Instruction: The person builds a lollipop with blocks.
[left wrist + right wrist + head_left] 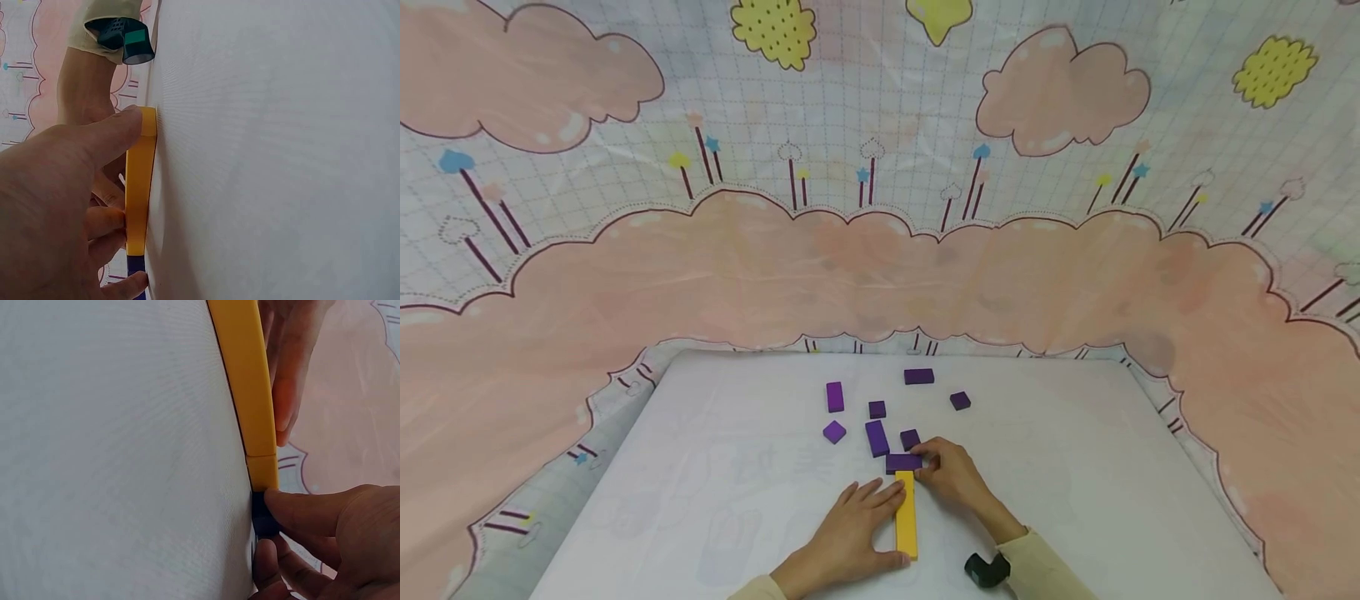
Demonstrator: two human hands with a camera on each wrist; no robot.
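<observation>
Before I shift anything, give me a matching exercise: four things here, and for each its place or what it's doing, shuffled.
1. Yellow block
2. Right hand
3. Dark device
4. Patterned cloth

A. At the right sleeve
B. Beyond the far edge of the table
C. Pinching a purple block
D. Touched by the left hand

Pairs: 1-D, 2-C, 3-A, 4-B

Bright yellow, that long bar, among rectangular blocks and cubes running from vivid to deep purple on a white tabletop. The sleeves are beige; behind, maroon-outlined peach clouds dot a curtain of pale blue dashed checks.
</observation>
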